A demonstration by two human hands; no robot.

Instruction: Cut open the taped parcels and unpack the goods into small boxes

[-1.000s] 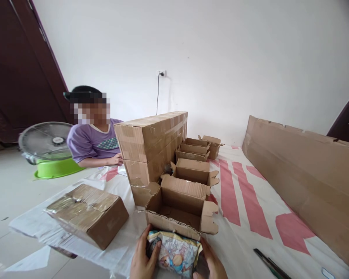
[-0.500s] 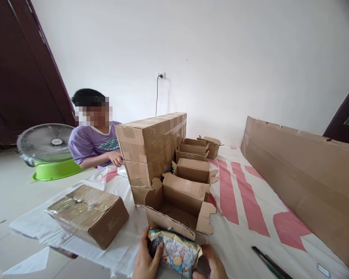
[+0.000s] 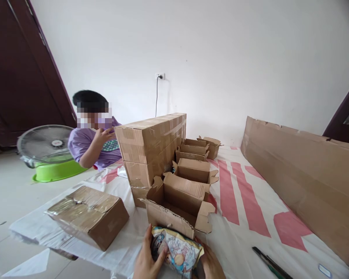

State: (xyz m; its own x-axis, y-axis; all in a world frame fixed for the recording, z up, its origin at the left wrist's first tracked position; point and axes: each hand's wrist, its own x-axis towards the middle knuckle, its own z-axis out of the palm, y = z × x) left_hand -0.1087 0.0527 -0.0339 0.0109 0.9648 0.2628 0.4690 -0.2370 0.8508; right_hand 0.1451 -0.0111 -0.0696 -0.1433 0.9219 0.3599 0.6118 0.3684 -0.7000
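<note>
A printed foil packet (image 3: pixel 178 254) with cartoon drawings in pale blue and cream is held between my two hands at the front of the table. My left hand (image 3: pixel 148 254) grips its left end, thumb across the front. On its right end lies my right hand (image 3: pixel 209 259), whose fingers are partly hidden behind the packet. Just beyond the packet stands an open cardboard box (image 3: pixel 174 205), flaps up; its inside looks bare where it shows. The packet is against or very near the box's front wall.
Several open boxes (image 3: pixel 193 170) run back in a row beside a stack of taped cartons (image 3: pixel 151 151). A taped box (image 3: pixel 88 217) lies left. A box cutter (image 3: pixel 270 261) rests at right, near a tall cardboard sheet (image 3: pixel 302 174). Another person (image 3: pixel 94 143) sits behind the stack.
My right hand has closed in further around the packet's right end. The packet and the near box have shifted slightly. The other person has raised a hand toward their face.
</note>
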